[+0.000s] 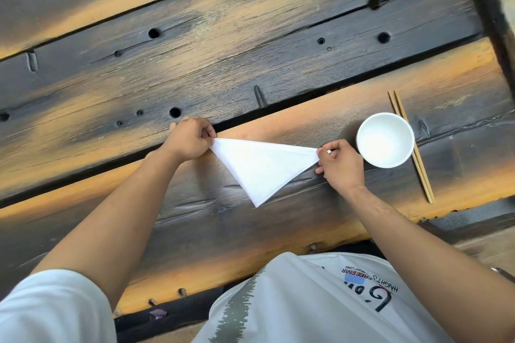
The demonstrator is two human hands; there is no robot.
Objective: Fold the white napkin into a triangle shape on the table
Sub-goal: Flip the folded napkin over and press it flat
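The white napkin (262, 166) is a triangle on the wooden surface (250, 64). The left hand (189, 138) pinches one corner in its fingers. The right hand (340, 166) pinches the other.

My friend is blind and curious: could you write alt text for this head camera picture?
A person's left hand and right hand each pinch an end corner of a white napkin, already a triangle, on a dark wooden table. A white bowl sits beside the right hand, with chopsticks just beyond.

Person in a white short-sleeved T-shirt (320, 301) with black and red lettering and a grey streak; bare forearms.
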